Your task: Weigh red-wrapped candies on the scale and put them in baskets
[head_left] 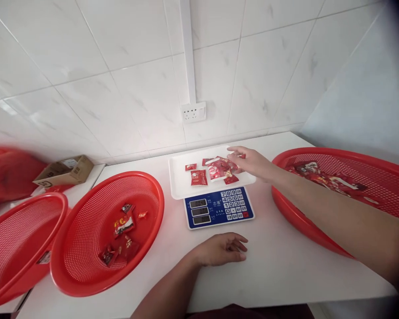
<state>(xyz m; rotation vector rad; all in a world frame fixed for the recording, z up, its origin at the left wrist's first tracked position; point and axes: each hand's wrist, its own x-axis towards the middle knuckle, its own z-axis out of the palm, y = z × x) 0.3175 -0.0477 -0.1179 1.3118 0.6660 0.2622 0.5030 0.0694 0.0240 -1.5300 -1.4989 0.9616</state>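
Observation:
A white weighing tray (181,179) sits on a blue electronic scale (219,208) at the table's middle. Several red snack packets (219,168) lie on the tray. My right hand (252,163) reaches over the tray's right side, palm down, fingers pinched on a small red packet (241,156). My left hand (222,249) rests flat on the white table just in front of the scale, fingers loosely apart, holding nothing. A red mesh basket (86,266) at the left holds several packets (121,232). A second red basket (319,153) at the right holds more packets (322,177); my right forearm crosses its rim.
A third red basket (16,252) overlaps the left one at the table's left edge. A cardboard box (64,170) and a red bag (6,173) lie behind it. A wall socket (193,112) sits on the tiled wall behind the scale.

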